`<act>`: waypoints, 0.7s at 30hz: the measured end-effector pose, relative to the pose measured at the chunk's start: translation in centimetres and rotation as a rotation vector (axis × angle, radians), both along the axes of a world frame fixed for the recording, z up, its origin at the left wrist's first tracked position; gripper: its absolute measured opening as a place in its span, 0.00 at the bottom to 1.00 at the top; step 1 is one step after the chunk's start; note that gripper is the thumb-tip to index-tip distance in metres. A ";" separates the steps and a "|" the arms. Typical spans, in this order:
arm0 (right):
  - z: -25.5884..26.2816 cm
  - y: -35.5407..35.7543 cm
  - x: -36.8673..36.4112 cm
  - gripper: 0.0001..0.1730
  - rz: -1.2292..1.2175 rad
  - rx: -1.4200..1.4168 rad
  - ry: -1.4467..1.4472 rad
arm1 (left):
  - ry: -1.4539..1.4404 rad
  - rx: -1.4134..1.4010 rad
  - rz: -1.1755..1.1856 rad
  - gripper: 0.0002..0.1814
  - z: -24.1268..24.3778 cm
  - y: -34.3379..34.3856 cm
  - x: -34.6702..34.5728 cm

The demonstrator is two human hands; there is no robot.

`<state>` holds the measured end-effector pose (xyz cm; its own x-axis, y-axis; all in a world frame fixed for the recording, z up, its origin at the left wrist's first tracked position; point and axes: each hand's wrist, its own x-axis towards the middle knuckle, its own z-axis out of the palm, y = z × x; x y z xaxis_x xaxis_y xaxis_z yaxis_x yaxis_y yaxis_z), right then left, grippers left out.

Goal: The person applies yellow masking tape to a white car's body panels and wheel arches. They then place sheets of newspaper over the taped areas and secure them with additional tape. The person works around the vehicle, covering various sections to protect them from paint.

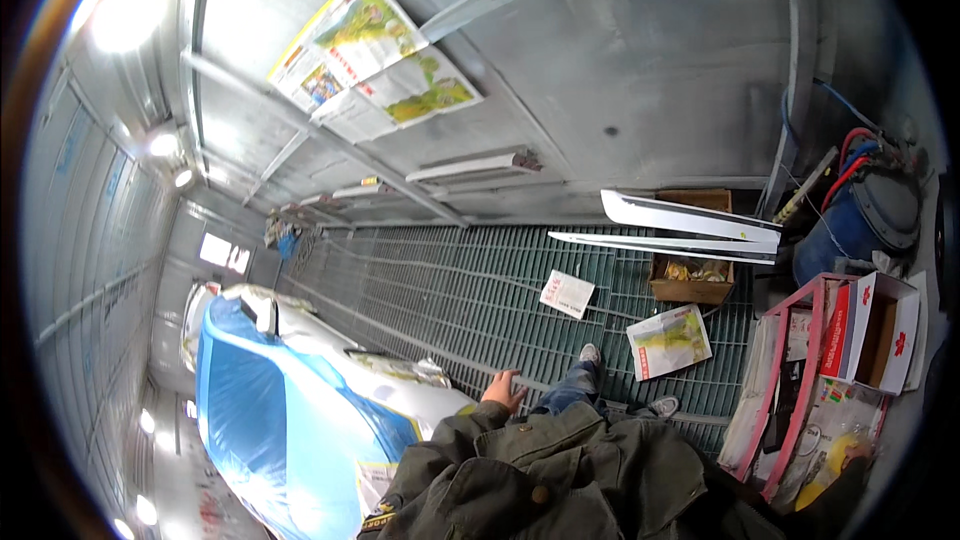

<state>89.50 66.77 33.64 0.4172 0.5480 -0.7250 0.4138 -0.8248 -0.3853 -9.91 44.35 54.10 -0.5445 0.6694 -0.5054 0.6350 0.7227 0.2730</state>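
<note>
My left hand (504, 390) hangs with its fingers apart, holding nothing, close to the white body (390, 379) of a car. Blue masking film (315, 405) covers the car's windows and side, with newspaper (375, 481) along part of its edge. Low at the right, my right hand (856, 451) reaches onto a pink-framed cart (796, 390). It is at yellow masking tape rolls (823, 471), partly hidden by the dark sleeve, so its grip is unclear. A white and red open cardboard box (874, 334) stands on the cart.
Steel floor grating (450, 277) runs beside the car. Two white trim panels (675, 229) rest across cardboard boxes (691, 289). Newspaper sheets (670, 341) lie on the grating, and others (379, 60) hang on the metal wall. A blue drum (855, 214) with hoses stands at the right.
</note>
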 end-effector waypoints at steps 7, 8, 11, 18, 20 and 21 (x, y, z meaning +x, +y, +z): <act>-1.2 0.1 -0.3 0.10 -0.080 0.026 0.163 | -0.024 0.093 0.009 0.31 1.3 -4.8 2.2; -1.4 -0.3 -0.2 0.10 -0.009 0.008 0.070 | -0.063 0.072 0.029 0.31 2.1 -4.3 2.5; -1.2 -0.9 3.5 0.14 0.159 0.278 -0.171 | -0.101 0.043 -0.022 0.30 -2.1 -3.9 1.5; 5.3 0.0 -5.9 0.32 0.455 -0.128 -0.634 | -0.070 0.048 -0.112 0.27 0.3 -1.7 1.0; 7.5 0.1 -7.4 0.29 0.424 -0.090 -0.597 | -0.078 0.037 -0.134 0.27 1.4 0.4 1.4; 7.0 0.2 -6.8 0.29 0.412 -0.073 -0.667 | -0.079 0.036 -0.136 0.27 1.7 0.5 1.3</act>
